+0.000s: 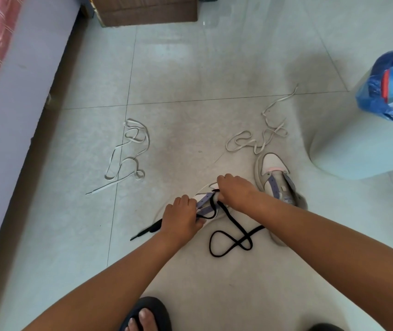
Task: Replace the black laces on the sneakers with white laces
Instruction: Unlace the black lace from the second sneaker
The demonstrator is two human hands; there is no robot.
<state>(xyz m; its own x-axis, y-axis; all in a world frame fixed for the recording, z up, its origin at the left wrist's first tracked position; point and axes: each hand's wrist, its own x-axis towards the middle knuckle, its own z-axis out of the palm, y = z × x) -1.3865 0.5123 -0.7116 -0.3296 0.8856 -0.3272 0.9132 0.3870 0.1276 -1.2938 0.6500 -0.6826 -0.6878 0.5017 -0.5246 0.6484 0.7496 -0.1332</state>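
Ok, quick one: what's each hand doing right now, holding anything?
Left hand: fingers curled, gripping the side of the sneaker.
Right hand: fingers curled at the eyelets, apparently pinching the black lace.

Tiled floor (pixel 190 68) carries sneakers (pixel 278 180), white laces (pixel 128 151), black lace (pixel 233 242).

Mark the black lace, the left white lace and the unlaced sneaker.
black lace (pixel 232 244): head view, floor loop.
left white lace (pixel 128 156): head view, tangled middle.
unlaced sneaker (pixel 277 180): head view, tongue.
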